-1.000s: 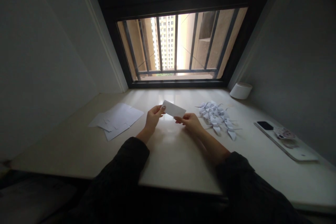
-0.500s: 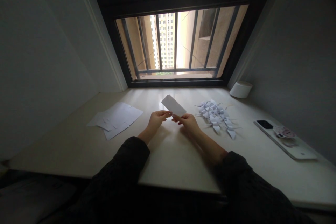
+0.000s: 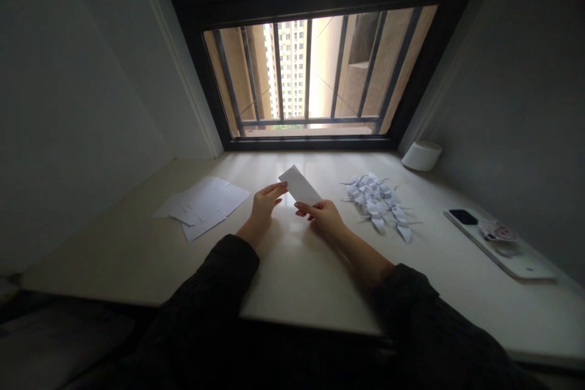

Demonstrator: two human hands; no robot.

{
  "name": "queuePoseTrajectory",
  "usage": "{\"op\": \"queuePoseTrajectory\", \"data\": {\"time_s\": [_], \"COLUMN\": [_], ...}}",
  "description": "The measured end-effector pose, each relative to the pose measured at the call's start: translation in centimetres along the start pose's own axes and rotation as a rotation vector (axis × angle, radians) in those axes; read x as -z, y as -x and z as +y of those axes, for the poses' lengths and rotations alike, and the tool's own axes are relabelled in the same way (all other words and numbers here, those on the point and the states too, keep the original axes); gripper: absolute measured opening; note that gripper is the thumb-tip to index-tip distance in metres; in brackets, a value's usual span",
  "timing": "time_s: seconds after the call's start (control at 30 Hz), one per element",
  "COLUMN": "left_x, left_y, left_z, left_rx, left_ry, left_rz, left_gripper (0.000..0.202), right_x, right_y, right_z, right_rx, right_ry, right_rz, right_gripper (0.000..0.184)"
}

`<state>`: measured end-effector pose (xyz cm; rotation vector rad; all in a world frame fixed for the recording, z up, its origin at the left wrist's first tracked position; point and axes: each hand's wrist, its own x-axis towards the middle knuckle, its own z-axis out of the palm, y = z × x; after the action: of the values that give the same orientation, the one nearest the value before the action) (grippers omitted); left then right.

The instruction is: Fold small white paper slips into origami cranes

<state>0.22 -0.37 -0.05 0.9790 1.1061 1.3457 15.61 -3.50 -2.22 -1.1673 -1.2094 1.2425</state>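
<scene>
A folded piece of white paper (image 3: 300, 185), a narrow rectangle set slantwise, is held up over the white sill between my two hands. My left hand (image 3: 265, 202) pinches its upper left edge with thumb and fingers. Lower down, my right hand (image 3: 320, 214) grips the near right end, thumb on top and fingers curled beneath. To the right of my right hand lies a cluster of folded white paper cranes (image 3: 375, 198). Left of my left hand, several flat sheets of white paper (image 3: 208, 204) overlap in a loose stack.
At the far right lies a phone (image 3: 498, 247) in a light case with a round grip on its back. A white cylindrical object (image 3: 421, 156) leans in the back right corner. Behind the sill (image 3: 301, 292) stands a dark-framed window (image 3: 311, 143) with bars outside.
My left hand has slid up and left along the paper's edge, away from my right hand. My right hand keeps its grip near the lower end.
</scene>
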Motion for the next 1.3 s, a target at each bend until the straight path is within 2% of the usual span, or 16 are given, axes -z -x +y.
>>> {"op": "queuePoseTrajectory", "data": {"time_s": [0.17,0.53,0.77,0.93,1.3], "left_x": [0.1,-0.2,-0.2,-0.4,-0.3], "left_y": [0.0,0.4,0.3,0.2,-0.2], "left_z": [-0.1,0.5,0.4,0.0,-0.5], "left_rx": [-0.004,0.074,0.052,0.02,-0.019], "left_ry": [0.016,0.085,0.11,0.154,0.169], "left_rz": [0.01,0.058,0.074,0.075,0.09], "left_gripper": [0.033,0.034,0.022,0.03,0.024], "right_x": [-0.1,-0.1,-0.3,-0.3,-0.3], "right_y": [0.0,0.2,0.1,0.1,0.1], "right_z": [-0.1,-0.1,-0.1,-0.1,-0.3], "right_rx": [0.002,0.002,0.006,0.028,0.049], "right_ry": [-0.007,0.012,0.038,0.063,0.064], "right_rz": [-0.005,-0.026,-0.028,-0.043,-0.056], "right_gripper": [0.031,0.031,0.029,0.028,0.029]}}
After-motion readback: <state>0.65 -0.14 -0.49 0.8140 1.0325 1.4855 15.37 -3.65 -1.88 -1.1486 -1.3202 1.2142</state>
